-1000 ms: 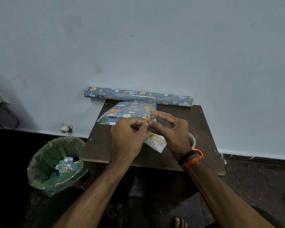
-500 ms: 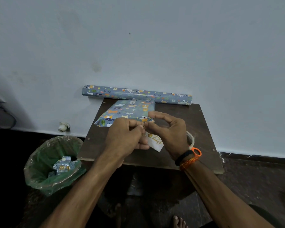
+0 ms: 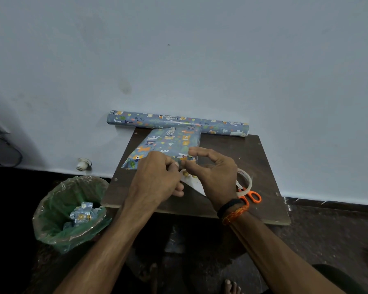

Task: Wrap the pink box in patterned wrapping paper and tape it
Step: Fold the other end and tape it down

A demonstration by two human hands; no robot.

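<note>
The box (image 3: 168, 143) lies fully covered in blue animal-print paper on the small dark table (image 3: 253, 162), so no pink shows. Just in front of its near edge my left hand (image 3: 157, 177) and my right hand (image 3: 215, 177) meet fingertip to fingertip. Both pinch a small strip of clear tape (image 3: 197, 160), which is hard to make out. Under the hands lies a white card (image 3: 194, 183) with gold print, partly hidden. The tape roll (image 3: 245, 179) sits by my right wrist.
A roll of the same wrapping paper (image 3: 179, 122) lies along the wall at the table's back edge. Orange-handled scissors (image 3: 254, 196) lie beside the tape roll. A green-lined bin (image 3: 57, 209) holding paper scraps (image 3: 81, 213) stands on the floor left of the table.
Both hands have stayed together over the box's near edge, with the left fingers curling in tighter. The view has shifted slightly, and the orange scissors now show by my right wrist.
</note>
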